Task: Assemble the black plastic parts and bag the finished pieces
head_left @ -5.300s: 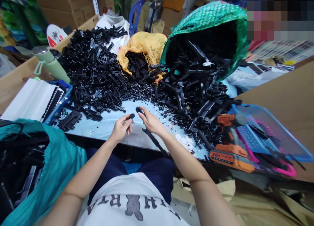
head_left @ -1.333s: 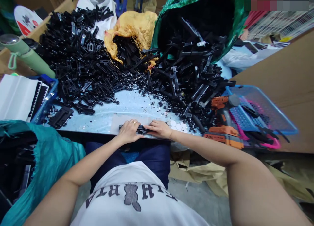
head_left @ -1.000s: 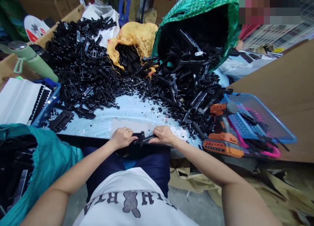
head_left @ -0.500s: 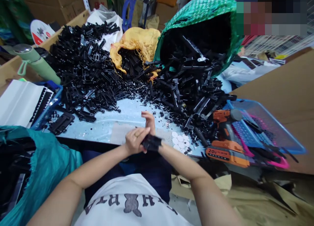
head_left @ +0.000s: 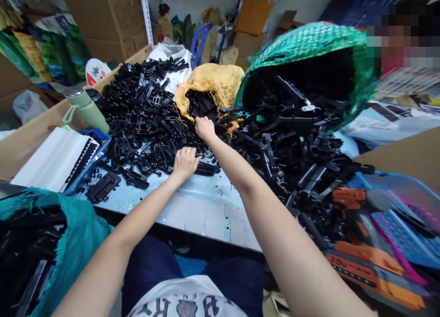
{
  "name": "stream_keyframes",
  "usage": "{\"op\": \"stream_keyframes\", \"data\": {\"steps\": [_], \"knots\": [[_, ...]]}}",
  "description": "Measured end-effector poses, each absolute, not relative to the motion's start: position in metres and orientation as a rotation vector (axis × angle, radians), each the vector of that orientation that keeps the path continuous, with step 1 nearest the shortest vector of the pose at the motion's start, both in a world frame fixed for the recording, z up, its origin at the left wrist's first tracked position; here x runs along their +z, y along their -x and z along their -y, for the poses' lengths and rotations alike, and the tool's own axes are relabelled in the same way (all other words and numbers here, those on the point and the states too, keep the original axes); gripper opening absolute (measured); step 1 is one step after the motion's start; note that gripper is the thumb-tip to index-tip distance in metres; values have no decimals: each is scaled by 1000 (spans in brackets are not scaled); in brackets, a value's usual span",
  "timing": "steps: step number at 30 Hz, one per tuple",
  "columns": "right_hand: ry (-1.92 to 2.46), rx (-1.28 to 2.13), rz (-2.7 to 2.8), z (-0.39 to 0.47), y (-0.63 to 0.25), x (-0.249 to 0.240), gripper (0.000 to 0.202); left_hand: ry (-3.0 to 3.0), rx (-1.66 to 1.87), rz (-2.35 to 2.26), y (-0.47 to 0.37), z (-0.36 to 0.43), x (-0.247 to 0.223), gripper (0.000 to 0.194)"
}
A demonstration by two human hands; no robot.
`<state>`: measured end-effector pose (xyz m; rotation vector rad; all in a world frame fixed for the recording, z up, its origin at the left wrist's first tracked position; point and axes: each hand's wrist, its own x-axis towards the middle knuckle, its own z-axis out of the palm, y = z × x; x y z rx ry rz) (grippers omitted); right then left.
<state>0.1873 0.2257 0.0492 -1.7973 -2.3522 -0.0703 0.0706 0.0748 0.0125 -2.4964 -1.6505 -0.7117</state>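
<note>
My left hand point(head_left: 185, 163) rests at the near edge of the heap of black plastic parts point(head_left: 140, 110), its fingers curled over something I cannot make out. Beside its thumb a black part point(head_left: 207, 169) lies on the light blue table top point(head_left: 165, 202). Farther forward, my right hand point(head_left: 205, 128) reaches to the mouth of the yellow sack point(head_left: 220, 80), fingers bent down among black parts; what they pinch is hidden.
A green woven sack point(head_left: 309, 41) spills black parts at the right. An orange cordless drill point(head_left: 371, 262) lies near a blue basket point(head_left: 409, 184). At the left are a green bottle point(head_left: 89, 110), white sheets point(head_left: 51, 158) and a teal sack point(head_left: 80, 234).
My hands have separated and moved forward, the right one up to the yellow sack. The black part between them has left them; one now lies beside my left hand. The view has shifted left.
</note>
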Motion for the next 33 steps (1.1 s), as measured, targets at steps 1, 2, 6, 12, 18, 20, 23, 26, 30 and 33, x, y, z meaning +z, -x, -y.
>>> {"op": "stream_keyframes", "data": {"steps": [1, 2, 6, 12, 18, 20, 23, 26, 30, 33], "knots": [[1833, -52, 2328, -230, -178, 45, 34, 2422, -740, 1743, -62, -77, 14, 41], [1858, -36, 2314, -234, -171, 41, 32, 2338, -764, 1837, -53, -80, 16, 39], [1915, 15, 2295, -250, -161, 35, 27, 1972, -784, 2207, -10, -100, 22, 35], [2022, 154, 2220, -251, -166, 45, 40, 1696, -524, 2584, 36, -148, 33, 34], [2011, 264, 2018, -225, -187, 49, 31, 1702, -204, 2800, 69, -151, 29, 28], [1918, 318, 1835, -206, -204, 48, 29, 1765, -228, 2752, 78, -143, 24, 24], [1654, 443, 1645, -156, -237, 43, 31, 1794, -320, 2683, 83, -127, 21, 27], [1431, 584, 1648, -84, -270, 31, 38, 1841, -521, 2574, 74, -105, 28, 32], [1418, 693, 1806, 18, -310, 10, 36, 2029, -745, 2406, 50, -54, 48, 34], [1545, 638, 1981, 72, -336, -3, 32, 2260, -881, 2199, 29, -9, 58, 24]]}}
